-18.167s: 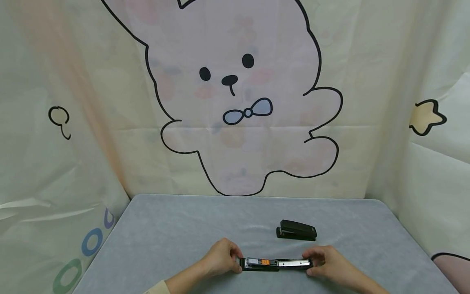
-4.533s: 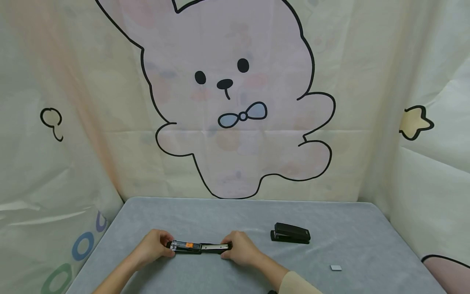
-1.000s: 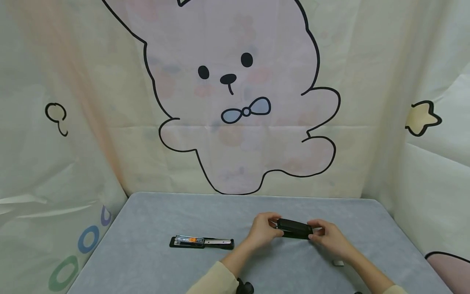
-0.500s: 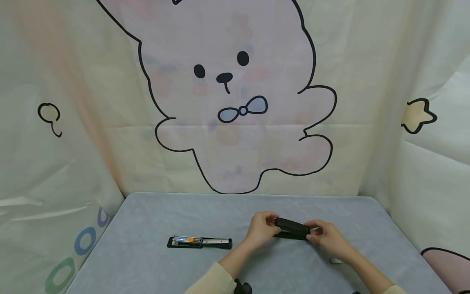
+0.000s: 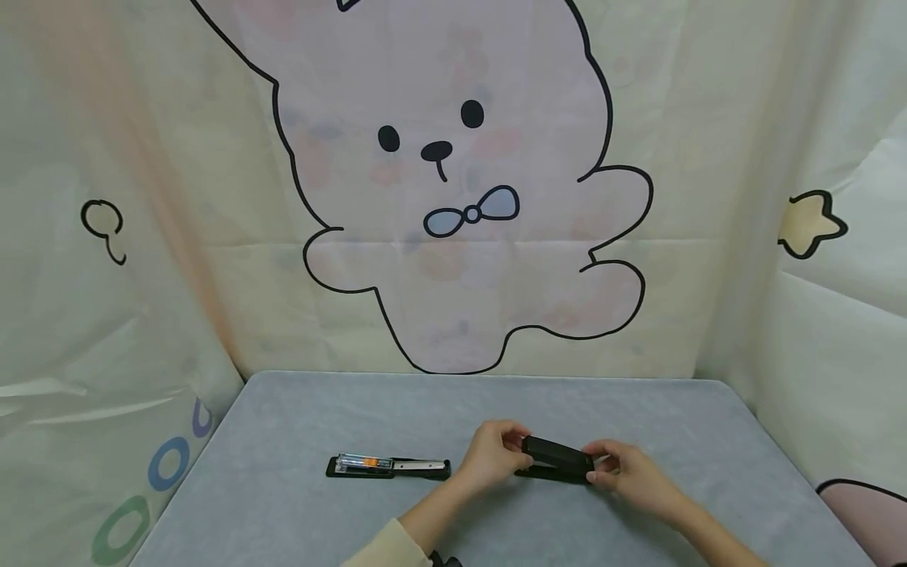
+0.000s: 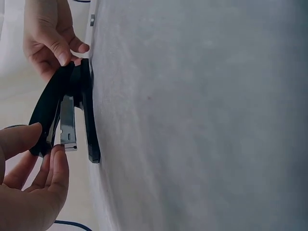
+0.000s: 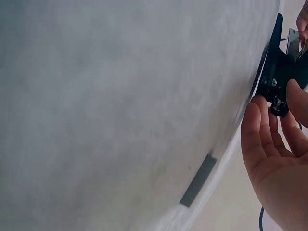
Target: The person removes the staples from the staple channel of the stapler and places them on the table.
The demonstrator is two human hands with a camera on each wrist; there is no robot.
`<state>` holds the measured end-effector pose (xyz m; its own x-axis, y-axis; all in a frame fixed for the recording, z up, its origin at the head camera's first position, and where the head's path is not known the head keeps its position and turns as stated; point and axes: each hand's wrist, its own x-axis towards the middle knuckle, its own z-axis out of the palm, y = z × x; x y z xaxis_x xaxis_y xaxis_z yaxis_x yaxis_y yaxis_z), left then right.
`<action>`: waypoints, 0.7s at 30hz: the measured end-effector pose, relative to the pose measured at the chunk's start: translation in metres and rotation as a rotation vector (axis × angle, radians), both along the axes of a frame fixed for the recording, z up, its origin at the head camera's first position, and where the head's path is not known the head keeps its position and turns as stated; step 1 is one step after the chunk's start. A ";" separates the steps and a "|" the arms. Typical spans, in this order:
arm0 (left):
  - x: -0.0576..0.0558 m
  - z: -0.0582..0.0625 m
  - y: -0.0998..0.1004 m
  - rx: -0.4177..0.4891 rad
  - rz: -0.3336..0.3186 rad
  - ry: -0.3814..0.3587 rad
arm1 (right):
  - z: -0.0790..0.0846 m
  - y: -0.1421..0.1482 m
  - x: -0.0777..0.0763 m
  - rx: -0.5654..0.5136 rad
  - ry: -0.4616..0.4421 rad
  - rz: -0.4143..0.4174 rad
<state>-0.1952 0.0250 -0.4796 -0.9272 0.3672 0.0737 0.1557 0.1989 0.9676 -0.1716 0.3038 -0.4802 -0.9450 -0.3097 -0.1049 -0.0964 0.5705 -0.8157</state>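
A black stapler (image 5: 557, 454) stands at the right of the table between both hands. My left hand (image 5: 490, 458) pinches the front of its top cover; in the left wrist view the thumb and fingers lie on either side of the cover (image 6: 46, 107). The silver magazine (image 6: 68, 122) shows between cover and base, with gaps on both sides. My right hand (image 5: 629, 474) grips the hinge end, seen closer in the right wrist view with the thumb against the black body (image 7: 284, 72). A second stapler (image 5: 388, 468) lies folded open at the left, its metal rail and orange part exposed.
A short grey strip (image 7: 198, 182), like a row of staples, lies on the grey cloth near the right hand; the right arm hides it in the head view. The cloth-covered table (image 5: 319, 417) ends at a printed curtain (image 5: 460, 307).
Both hands have brought the black stapler a little nearer, and its cover front is raised from the base. Earlier, both hands held the second stapler; it now lies released at the left.
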 end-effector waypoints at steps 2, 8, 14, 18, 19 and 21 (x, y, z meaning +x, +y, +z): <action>0.003 0.000 -0.003 -0.004 -0.012 -0.012 | -0.001 -0.001 0.002 -0.003 0.008 0.026; 0.012 -0.001 -0.011 -0.005 -0.026 -0.023 | -0.003 -0.005 0.007 -0.015 0.030 0.072; 0.021 0.003 -0.019 -0.018 -0.029 -0.019 | -0.002 -0.010 0.011 -0.043 0.018 0.115; 0.026 0.004 -0.025 -0.014 -0.043 -0.013 | -0.001 -0.015 0.014 -0.058 0.001 0.143; 0.027 0.004 -0.027 -0.014 -0.049 -0.011 | -0.001 -0.016 0.015 -0.062 -0.006 0.148; 0.029 0.004 -0.029 -0.017 -0.059 -0.014 | -0.001 -0.017 0.015 -0.068 -0.020 0.155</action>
